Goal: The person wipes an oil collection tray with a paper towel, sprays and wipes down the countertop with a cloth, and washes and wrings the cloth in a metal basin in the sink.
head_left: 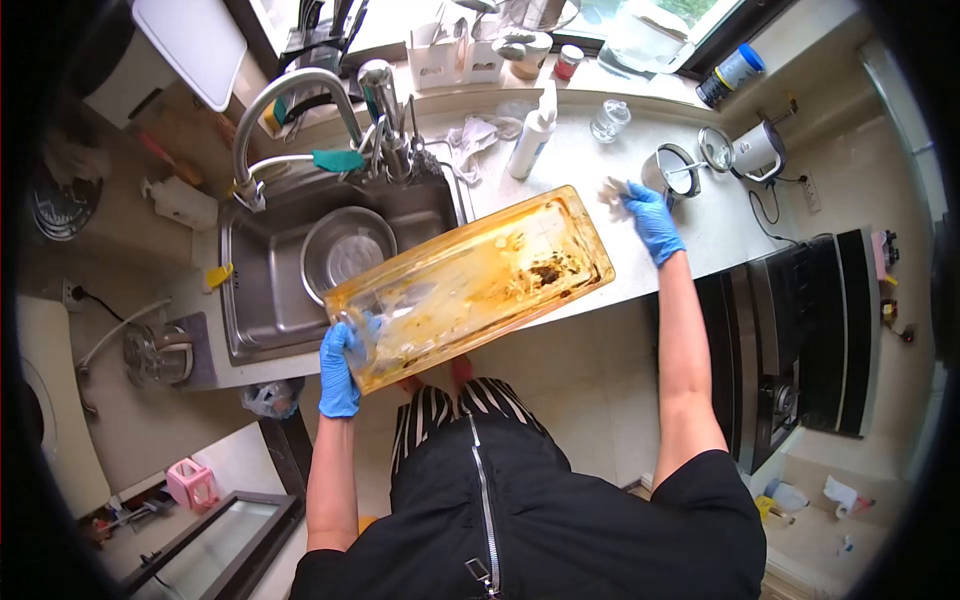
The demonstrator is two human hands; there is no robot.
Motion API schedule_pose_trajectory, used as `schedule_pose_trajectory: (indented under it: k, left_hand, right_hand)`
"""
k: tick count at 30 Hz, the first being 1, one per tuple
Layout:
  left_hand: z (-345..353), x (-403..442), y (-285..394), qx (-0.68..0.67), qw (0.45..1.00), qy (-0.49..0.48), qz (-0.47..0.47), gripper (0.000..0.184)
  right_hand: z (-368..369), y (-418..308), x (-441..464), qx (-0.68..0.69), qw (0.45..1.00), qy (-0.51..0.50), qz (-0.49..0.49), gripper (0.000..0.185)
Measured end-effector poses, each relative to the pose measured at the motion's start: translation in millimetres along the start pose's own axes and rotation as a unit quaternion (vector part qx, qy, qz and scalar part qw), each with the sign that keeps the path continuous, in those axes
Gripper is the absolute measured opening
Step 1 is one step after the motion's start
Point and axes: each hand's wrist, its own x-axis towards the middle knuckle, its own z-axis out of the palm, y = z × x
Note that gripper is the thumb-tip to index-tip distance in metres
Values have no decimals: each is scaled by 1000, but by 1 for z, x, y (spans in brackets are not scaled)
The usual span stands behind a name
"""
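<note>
Apparently unfinished: dark grime (548,272) marks long amber-stained clear tray (450,305), centre; blue-gloved left hand (340,375) grips its end, blue-gloved right hand (655,222) clutches crumpled off-white cloth (612,203), upper right

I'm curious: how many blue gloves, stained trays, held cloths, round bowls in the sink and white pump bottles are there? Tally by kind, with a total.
Blue gloves: 2
Stained tray: 1
Held pale cloth: 1
Round bowl: 1
White pump bottle: 1
Total: 6
</note>
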Motion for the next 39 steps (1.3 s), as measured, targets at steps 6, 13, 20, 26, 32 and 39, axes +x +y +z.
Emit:
schedule_pose_trajectory:
  k: [6, 13, 20, 26, 32, 39]
  left_hand:
    - [-7, -9, 10, -2, 998, 21, -66, 30]
    - [-7, -10, 15, -71, 996, 36, -52, 36]
    - [21, -14, 13, -62, 998, 11, -31, 38]
    - [69, -19, 11, -89, 996, -22, 1, 39]
    - [78, -7, 15, -116, 993, 18, 31, 50]
    - [85, -25, 17, -146, 989, -6, 25, 44]
  right_hand:
    - [76, 3, 1, 162, 984, 35, -60, 26]
    - [89, -2, -21, 200, 979, 9, -43, 20]
    - [116, -10, -27, 45, 954, 201, -219, 31]
    - [203, -18, -61, -194, 835, 266, -442, 31]
    - [302, 27, -137, -209, 798, 67, -562, 27]
    - [248, -25, -76, -272, 773, 254, -513, 26]
